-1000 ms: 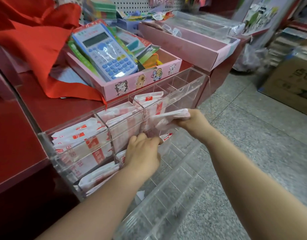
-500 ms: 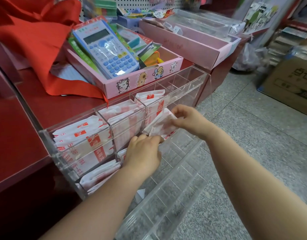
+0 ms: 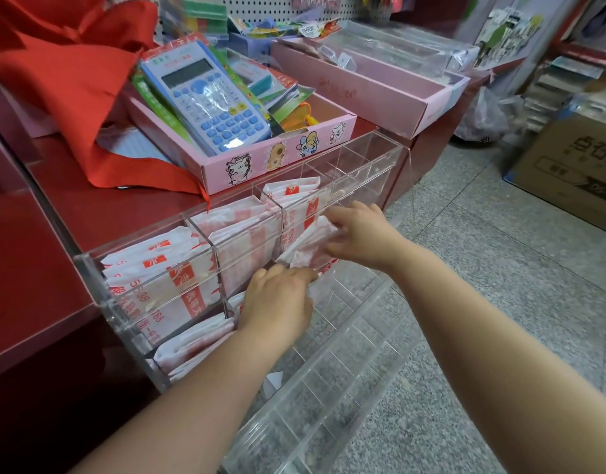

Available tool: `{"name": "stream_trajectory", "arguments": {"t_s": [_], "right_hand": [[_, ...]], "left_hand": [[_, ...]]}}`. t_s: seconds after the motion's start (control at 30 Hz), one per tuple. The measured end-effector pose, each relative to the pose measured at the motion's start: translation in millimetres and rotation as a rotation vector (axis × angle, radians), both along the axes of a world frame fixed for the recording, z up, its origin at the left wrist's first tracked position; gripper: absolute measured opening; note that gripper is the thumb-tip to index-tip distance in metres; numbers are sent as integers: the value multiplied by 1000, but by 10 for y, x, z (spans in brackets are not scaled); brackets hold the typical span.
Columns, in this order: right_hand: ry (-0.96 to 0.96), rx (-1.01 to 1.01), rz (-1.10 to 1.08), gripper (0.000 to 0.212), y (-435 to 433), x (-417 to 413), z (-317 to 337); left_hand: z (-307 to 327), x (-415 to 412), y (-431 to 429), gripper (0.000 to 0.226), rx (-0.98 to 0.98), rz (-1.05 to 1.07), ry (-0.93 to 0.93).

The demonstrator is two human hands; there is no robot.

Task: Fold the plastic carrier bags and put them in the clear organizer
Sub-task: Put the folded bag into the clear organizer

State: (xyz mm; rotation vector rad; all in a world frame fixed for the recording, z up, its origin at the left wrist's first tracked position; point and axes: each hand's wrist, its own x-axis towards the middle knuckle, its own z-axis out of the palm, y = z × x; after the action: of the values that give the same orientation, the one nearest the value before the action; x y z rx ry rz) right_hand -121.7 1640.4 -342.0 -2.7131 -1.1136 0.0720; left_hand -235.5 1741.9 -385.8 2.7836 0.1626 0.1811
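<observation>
Right hand: fingers pinching folded carrier bag at near side of clear organizer, right of filled cells. Left hand: curled just below bag, hold unclear. Advice: keep fold pinched flat, slide bag in upright.

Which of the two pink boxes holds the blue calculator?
The nearer pink box, with cartoon animals on its front; the farther pink box holds clear packets instead.

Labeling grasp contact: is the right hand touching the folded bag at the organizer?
Touching. The head view shows the right hand pinching the folded bag between fingers and thumb, with no gap, at the clear organizer.
</observation>
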Motion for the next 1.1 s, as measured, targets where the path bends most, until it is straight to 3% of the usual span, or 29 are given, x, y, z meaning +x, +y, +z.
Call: {"name": "stream_trajectory", "arguments": {"t_s": [0.07,0.17,0.3,0.4,0.5,0.6,0.8,0.87,0.97,1.1], "right_hand": [[51,-66,-22,39,33,-24,-19],[5,-46,-41,48,53,-12,-42],[-432,51,216,39,108,6,18],[-494,-62,287,38,210,-30,57],[-385,-246,204,21,215,-42,-29],[-286,-201,122,12,161,-86,-98],[-125,-294,42,19,167,-80,-120],[-50,-259,31,21,163,-72,-125],[110,-52,-58,21,62,-15,-73],[109,106,-115,20,-51,8,-38]], "left_hand": [[8,0,0,40,-7,6,3],[7,-7,-4,40,-8,1,2],[-15,-2,9,40,-12,-12,-9],[-17,-4,8,40,-11,-10,-2],[2,2,6,39,-3,-1,-1],[25,0,0,36,10,1,9],[48,-16,-4,34,-6,-3,13],[47,-13,5,35,-6,-5,7],[49,-8,6,36,-13,-12,22],[15,-1,19,33,-16,-1,-8]]}}
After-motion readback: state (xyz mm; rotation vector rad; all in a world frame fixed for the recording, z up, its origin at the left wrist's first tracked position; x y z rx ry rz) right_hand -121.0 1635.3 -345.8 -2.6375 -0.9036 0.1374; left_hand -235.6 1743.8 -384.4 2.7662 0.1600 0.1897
